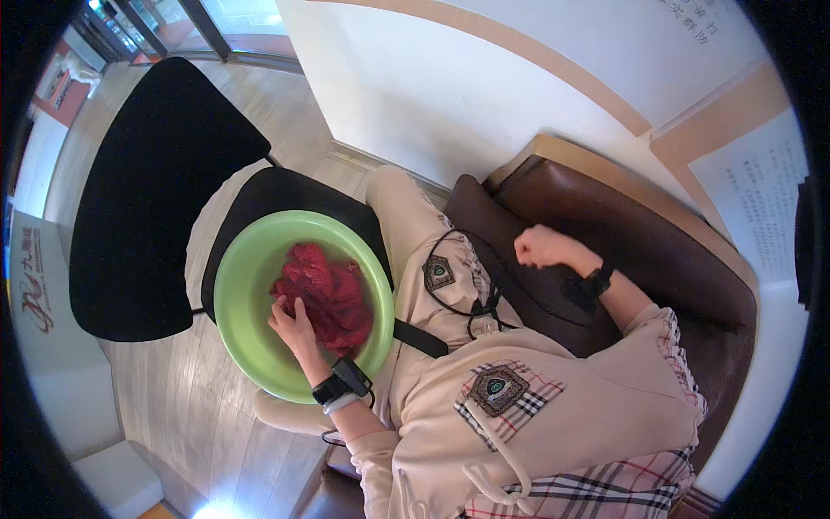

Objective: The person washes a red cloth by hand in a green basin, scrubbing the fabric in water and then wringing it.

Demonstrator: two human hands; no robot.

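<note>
A light green plastic basin (228, 344) holds a bunched, wet-looking red cloth (331, 292). My left hand (295, 329) reaches over the basin's near side, fingers apart, with its fingertips touching the cloth's left edge; no clear grip shows. A black device is strapped to that wrist, beside a pale bracelet. Away to the right, my right hand (545, 246) is curled into a fist above the brown sofa, nothing visible in it. It also wears a black wrist device. The basin stands on a black chair seat (285, 188). Whatever lies beneath the cloth is hidden.
The chair's black backrest (162, 201) rises beyond the basin. A brown leather sofa (700, 344) is behind and to the right, against a white wall (415, 78) with posters bearing writing. Black cords (447, 310) lie over my lap. Wood-look flooring (188, 396) shows at the left.
</note>
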